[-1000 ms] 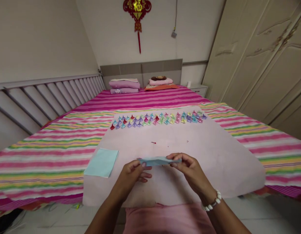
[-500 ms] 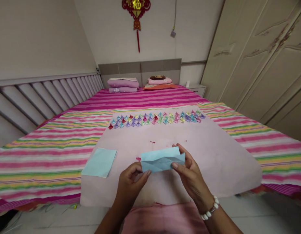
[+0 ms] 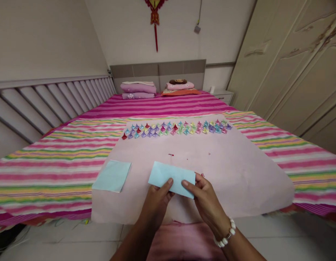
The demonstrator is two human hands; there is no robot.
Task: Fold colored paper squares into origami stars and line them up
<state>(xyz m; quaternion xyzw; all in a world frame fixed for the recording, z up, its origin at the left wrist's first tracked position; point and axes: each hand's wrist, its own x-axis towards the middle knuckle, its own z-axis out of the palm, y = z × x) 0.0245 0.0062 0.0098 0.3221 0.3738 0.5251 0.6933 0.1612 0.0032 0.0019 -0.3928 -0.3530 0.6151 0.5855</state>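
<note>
A folded light blue paper [image 3: 170,177] is held by both hands above the pale pink sheet [image 3: 238,170] that covers the near part of the bed. My left hand [image 3: 155,203] pinches its lower edge near the middle, thumb on top. My right hand [image 3: 204,201], with a white bead bracelet on the wrist, grips the paper's right lower corner. A stack of light blue square papers [image 3: 112,175] lies on the pink sheet to the left of my hands.
Several small folded paper shapes in many colours [image 3: 176,129] lie in rows at the far edge of the pink sheet. The striped bedspread [image 3: 48,170] surrounds it. Folded bedding [image 3: 138,90] sits by the headboard; a wardrobe [image 3: 298,65] stands at right.
The blue paper went from a thin edge-on strip to an unfolded creased piece, then to a flat rectangle tilted toward me. Both hands dropped slightly and came closer together.
</note>
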